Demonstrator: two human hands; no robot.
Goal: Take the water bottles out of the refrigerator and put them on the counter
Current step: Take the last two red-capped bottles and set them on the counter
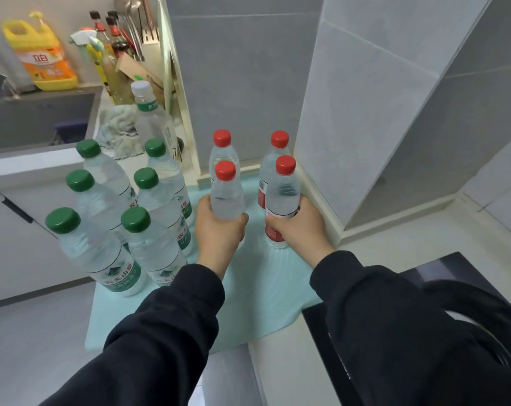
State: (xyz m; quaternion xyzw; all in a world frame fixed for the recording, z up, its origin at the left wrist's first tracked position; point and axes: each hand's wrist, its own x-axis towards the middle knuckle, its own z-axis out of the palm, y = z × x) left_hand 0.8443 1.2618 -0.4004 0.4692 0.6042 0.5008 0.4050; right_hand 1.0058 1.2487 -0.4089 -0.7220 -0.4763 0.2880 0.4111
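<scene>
Each hand, left [219, 230] and right [296, 227], wrapped a full, weighty, slick red-capped bottle [226, 197] mid-body, standing on the bench [277, 353] mat, twelve o'clock.

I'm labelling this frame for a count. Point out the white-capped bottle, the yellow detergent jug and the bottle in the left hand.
white-capped bottle [153, 118]: head view, on its shoulder.
yellow detergent jug [43, 58]: head view, on its orange label.
bottle in the left hand [226, 197]: head view, on its clear body.
</scene>
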